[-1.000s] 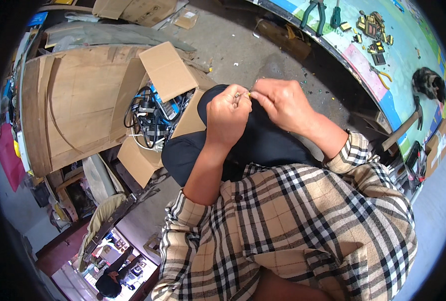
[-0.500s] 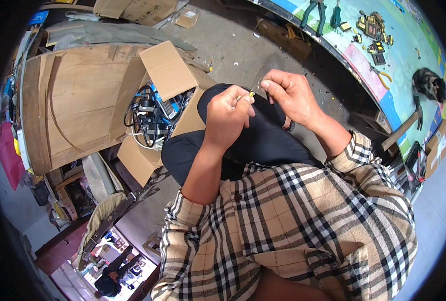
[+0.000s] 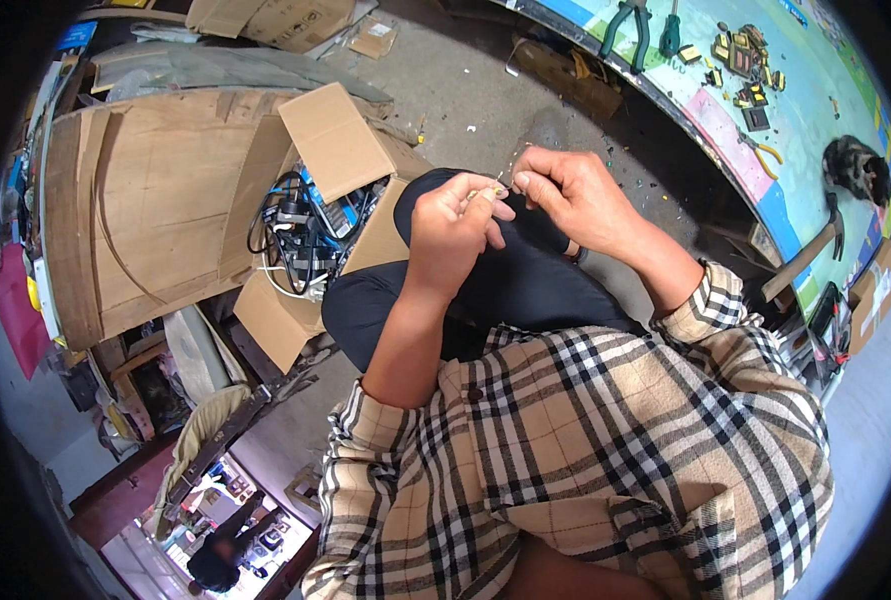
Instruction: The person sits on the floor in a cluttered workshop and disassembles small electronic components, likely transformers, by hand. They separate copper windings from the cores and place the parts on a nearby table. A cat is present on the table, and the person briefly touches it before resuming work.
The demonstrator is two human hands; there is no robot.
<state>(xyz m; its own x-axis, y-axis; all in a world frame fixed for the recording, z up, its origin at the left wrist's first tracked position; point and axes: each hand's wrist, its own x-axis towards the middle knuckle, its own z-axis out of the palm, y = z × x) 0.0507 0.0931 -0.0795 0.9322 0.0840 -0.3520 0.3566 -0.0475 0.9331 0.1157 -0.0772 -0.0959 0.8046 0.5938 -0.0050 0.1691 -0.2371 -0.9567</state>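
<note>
Above my dark-trousered knees, my left hand (image 3: pixel 447 232) pinches a small yellow part (image 3: pixel 498 193) between thumb and fingertips. Most of that part is hidden by the fingers, so its kind does not show. My right hand (image 3: pixel 577 198) is closed just beside it, thumb pressed to the curled forefinger. Between the two hands a thin pale strand (image 3: pixel 506 172), like fine wire, sticks up. It appears to run to the right fingertips, though it is too fine to follow all the way.
An open cardboard box (image 3: pixel 375 240) of cables and electronics stands at my left knee. On the table at the upper right lie black-and-yellow parts (image 3: pixel 743 60), green-handled pliers (image 3: pixel 633 35), a screwdriver (image 3: pixel 671 35), yellow-handled pliers (image 3: pixel 762 150) and a hammer (image 3: pixel 810 250). A cat (image 3: pixel 855 170) rests there.
My right hand has moved slightly left and down, closer to my left fingertips. The yellow part shows less now. My left hand has hardly moved.
</note>
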